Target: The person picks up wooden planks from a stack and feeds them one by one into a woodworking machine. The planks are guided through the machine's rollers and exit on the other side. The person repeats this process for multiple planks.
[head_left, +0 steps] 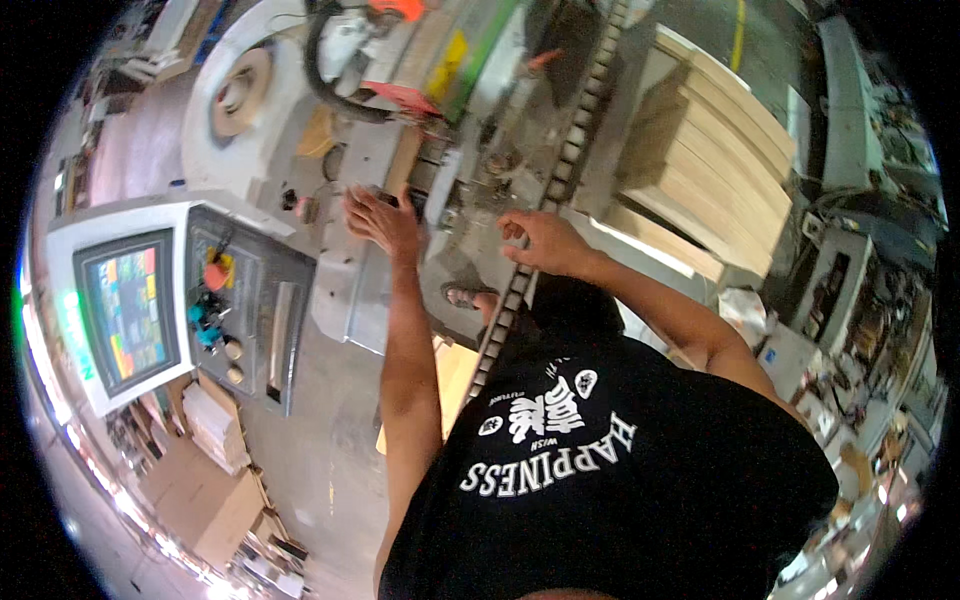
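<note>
We see our left hand (385,222) with fingers spread and loose over the edge of the grey machine bed (345,255), just beside a short wooden strip (404,158) that lies above it toward the cutting head. It grips nothing that we can make out. Our right hand (548,243) is curled over the chain track (573,150), thumb and fingers bent toward each other; we cannot tell whether it pinches anything or touches the links.

For writing, we have white print on our black T-shirt (650,480), a yellow label (450,65) on the machine, and a control screen (125,305) filled with coloured blocks too small for us to read. Green lit characters shine on the screen's white frame.

The chain track cuts a long slanting edge past our body. Between the control console (255,260) and our left forearm we see open concrete floor (340,450). A stack of pale boards (730,150) stands to the right, close to the track. At lower left we find a brown carton (205,490); its contents are hidden from us.
</note>
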Demonstrator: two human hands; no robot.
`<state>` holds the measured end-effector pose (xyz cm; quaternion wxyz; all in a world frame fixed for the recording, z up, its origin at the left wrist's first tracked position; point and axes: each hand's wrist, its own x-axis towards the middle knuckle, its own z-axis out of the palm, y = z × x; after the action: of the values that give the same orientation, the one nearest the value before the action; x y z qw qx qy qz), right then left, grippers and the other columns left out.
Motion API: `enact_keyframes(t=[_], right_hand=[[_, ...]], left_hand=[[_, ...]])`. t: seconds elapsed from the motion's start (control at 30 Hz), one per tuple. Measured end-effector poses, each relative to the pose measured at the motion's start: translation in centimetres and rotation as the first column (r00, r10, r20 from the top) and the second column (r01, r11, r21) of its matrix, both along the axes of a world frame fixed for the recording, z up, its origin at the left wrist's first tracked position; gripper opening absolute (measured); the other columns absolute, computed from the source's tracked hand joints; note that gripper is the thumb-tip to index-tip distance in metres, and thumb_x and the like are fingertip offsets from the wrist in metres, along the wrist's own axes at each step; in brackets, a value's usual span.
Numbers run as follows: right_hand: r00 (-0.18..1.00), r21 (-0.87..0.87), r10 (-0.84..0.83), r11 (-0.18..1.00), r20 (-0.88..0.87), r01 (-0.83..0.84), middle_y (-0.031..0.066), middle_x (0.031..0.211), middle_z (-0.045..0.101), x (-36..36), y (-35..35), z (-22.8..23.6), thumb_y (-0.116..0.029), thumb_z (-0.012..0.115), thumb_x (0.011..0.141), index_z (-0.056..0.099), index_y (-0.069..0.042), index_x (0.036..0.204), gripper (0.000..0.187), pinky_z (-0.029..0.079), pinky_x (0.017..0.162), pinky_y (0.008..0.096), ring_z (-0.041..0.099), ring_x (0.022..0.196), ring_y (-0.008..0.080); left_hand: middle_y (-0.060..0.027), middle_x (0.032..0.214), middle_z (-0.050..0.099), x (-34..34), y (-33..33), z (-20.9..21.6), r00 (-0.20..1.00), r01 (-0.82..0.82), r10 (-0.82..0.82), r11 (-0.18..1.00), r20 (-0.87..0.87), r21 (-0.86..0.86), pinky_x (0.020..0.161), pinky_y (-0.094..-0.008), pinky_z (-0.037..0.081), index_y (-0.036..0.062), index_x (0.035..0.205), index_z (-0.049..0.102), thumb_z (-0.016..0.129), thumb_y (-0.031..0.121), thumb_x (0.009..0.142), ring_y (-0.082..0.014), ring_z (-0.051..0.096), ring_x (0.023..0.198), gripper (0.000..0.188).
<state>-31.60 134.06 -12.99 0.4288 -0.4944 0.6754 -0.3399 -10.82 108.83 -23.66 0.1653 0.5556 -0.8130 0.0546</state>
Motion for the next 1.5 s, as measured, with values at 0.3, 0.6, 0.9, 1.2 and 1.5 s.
enact_keyframes(t=[0.3,0.6,0.9,1.2,1.5], right_hand=[[0.714,0.306,-0.111,0.85,-0.691,0.428,0.0164,0.08,0.075,-6.5,16.0,1.2,-0.04,0.072,0.09,0.062,-0.012,0.141,0.059,0.062,0.074,0.0503,0.075,0.075,0.0354],[0.584,0.386,-0.01,0.741,-0.812,0.549,0.0199,0.084,0.076,-10.1,21.0,-2.9,-0.037,0.073,0.094,0.06,-0.014,0.133,0.047,0.063,0.071,0.0514,0.077,0.079,0.0386],[0.678,0.104,-0.036,0.981,-0.734,0.164,0.0176,0.09,0.075,-4.4,12.4,1.6,-0.019,0.07,0.086,0.067,-0.01,0.119,0.034,0.059,0.072,0.0532,0.074,0.079,0.0393],[0.832,-0.07,0.042,0.993,-0.553,-0.097,0.0154,0.127,0.068,1.9,-1.1,3.5,-0.03,0.077,0.088,0.06,-0.017,0.143,0.059,0.056,0.092,0.0516,0.072,0.1,0.0385],[0.658,0.086,-0.078,0.996,0.749,0.021,0.0098,0.146,0.048,7.6,-11.5,-7.8,-0.034,0.087,0.09,0.058,-0.017,0.148,0.067,0.048,0.107,0.0451,0.06,0.123,0.0223]], left_hand=[[-0.0182,0.163,0.035,-6.3,-1.8,1.9,0.997,-0.008,0.008,1.0,-0.072,0.002,0.119,-0.0618,0.023,0.0026,0.153,0.042,0.08,0.051,0.088,-0.0393,0.033,0.15,0.09],[-0.0212,0.158,0.044,-7.6,10.0,4.3,0.889,0.247,-0.23,0.969,-0.396,-0.007,0.119,-0.0615,0.023,0.0041,0.151,0.048,0.08,0.038,0.09,-0.0429,0.037,0.147,0.077],[-0.0159,0.156,0.053,-9.6,25.2,11.4,0.543,0.827,-0.826,0.494,-0.153,0.269,0.125,-0.0553,0.027,0.002,0.146,0.058,0.068,0.036,0.095,-0.0366,0.045,0.146,0.062],[-0.014,0.138,0.063,3.6,16.0,5.1,0.92,0.358,-0.266,0.869,-0.288,0.341,0.113,-0.0514,0.037,0.0105,0.143,0.059,0.074,0.025,0.093,-0.0362,0.055,0.13,0.054],[-0.0099,0.141,0.057,8.2,7.7,2.6,0.973,-0.022,0.048,0.993,-0.227,0.114,0.117,-0.0545,0.027,0.0139,0.141,0.06,0.079,0.033,0.09,-0.0324,0.05,0.132,0.058]])
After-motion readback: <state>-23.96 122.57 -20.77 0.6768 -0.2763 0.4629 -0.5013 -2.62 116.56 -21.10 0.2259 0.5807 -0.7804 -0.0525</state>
